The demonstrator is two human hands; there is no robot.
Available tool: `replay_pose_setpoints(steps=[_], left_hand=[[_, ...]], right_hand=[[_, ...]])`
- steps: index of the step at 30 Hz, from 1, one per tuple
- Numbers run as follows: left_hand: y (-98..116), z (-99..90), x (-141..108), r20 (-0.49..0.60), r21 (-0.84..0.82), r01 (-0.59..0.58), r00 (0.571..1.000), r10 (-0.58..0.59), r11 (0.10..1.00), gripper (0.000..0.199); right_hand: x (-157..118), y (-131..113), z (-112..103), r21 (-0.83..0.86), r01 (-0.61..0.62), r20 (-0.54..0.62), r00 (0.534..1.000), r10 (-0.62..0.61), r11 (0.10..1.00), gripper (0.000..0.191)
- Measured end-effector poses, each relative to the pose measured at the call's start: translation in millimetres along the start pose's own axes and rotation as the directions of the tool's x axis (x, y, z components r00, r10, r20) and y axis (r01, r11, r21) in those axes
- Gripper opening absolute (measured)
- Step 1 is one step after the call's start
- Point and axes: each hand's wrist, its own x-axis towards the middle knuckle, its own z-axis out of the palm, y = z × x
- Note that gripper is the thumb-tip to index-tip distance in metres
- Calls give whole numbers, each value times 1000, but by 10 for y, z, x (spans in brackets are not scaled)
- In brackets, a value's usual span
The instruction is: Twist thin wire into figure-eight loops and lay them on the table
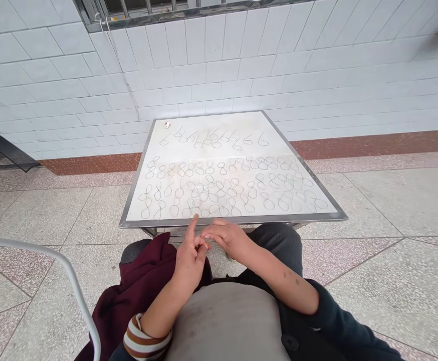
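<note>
My left hand (190,254) and my right hand (231,240) meet over my lap, just in front of the near edge of the white table (207,118). On my left hand the index finger points up, while the thumb and other fingers are pinched together. The thumb and fingers of my right hand are pressed together against the left fingertips. Whatever lies between them is too small to make out. Thin dark loops (222,168) shaped like figure eights cover the near part of the tabletop, and six-shaped ones (207,140) lie farther back. I cannot tell whether they are drawn or loose strands.
A small white-and-red object (167,124) sits at the table's far left corner. Grey metal edging (234,219) frames the tabletop. Behind it stands a white tiled wall (222,72) with a barred window. A white curved tube (70,273) rises at my left. Dark red cloth (144,281) lies over my left leg.
</note>
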Motion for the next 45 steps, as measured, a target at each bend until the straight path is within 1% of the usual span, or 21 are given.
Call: replay_pose_setpoints(steps=[2, 4, 5, 7, 11, 14, 19, 22, 24, 27, 30, 32, 34, 36, 38, 40, 42, 45], left_hand=[[-28, 9, 4, -7, -4, 9, 1000, -9, 1000, 68], [-56, 17, 15, -33, -55, 26, 999, -28, 998, 68], [-64, 18, 23, -46, -95, 34, 998, -38, 995, 68], [-63, 14, 42, -55, -170, 49, 997, -59, 984, 69], [-16, -15, 79, -26, -286, 90, 994, -102, 954, 72], [9, -26, 85, -1, -355, 106, 994, -114, 929, 74], [24, -3, 46, 17, -356, 107, 994, -108, 929, 72], [44, 7, 38, 9, -378, 112, 993, -117, 919, 71], [60, 1, 50, -12, -443, 132, 988, -153, 887, 72], [69, -17, 82, -58, -572, 167, 968, -243, 803, 71], [51, -30, 109, -84, -662, 179, 948, -308, 728, 70], [38, -33, 119, -91, -690, 172, 943, -320, 703, 69], [29, -33, 124, -115, -699, 150, 941, -317, 699, 67], [23, -32, 128, -160, -705, 110, 938, -308, 700, 64], [15, -30, 131, -193, -715, 78, 933, -303, 695, 62], [3, -29, 133, -203, -724, 67, 930, -306, 686, 62], [-12, -28, 133, -199, -723, 71, 931, -306, 687, 61], [-29, -29, 132, -191, -707, 67, 940, -281, 704, 59]], right_hand=[[-4, -14, 17, -88, 34, -1, 999, -34, 996, 28], [-6, -20, 41, -169, 48, 15, 999, -46, 984, 28], [-4, -18, 53, -179, 41, 18, 999, -39, 983, 28], [2, -1, 71, -135, 0, -14, 1000, -1, 991, 24], [9, 48, 78, 48, -107, -111, 987, 112, 993, 21], [1, 63, 75, 128, -148, -132, 978, 165, 981, 22], [-1, 57, 76, 185, -201, -121, 967, 225, 962, 22], [6, 47, 75, 286, -261, -94, 950, 298, 922, 22], [2, 38, 74, 367, -307, -87, 929, 361, 878, 23], [-19, 28, 88, 453, -342, -65, 909, 413, 823, 26], [-44, 28, 138, 452, -343, -43, 914, 404, 824, 26], [-55, 31, 185, 431, -341, -67, 911, 406, 836, 29], [-57, 29, 230, 437, -361, -75, 898, 433, 824, 31], [-55, 18, 263, 464, -401, -42, 881, 472, 790, 30], [-51, 1, 284, 492, -439, 1, 864, 504, 751, 25], [-51, -14, 300, 507, -450, 17, 858, 514, 735, 19], [-55, -20, 316, 495, -429, -10, 867, 499, 756, 14], [-63, -8, 342, 447, -378, -78, 886, 457, 811, 10]])
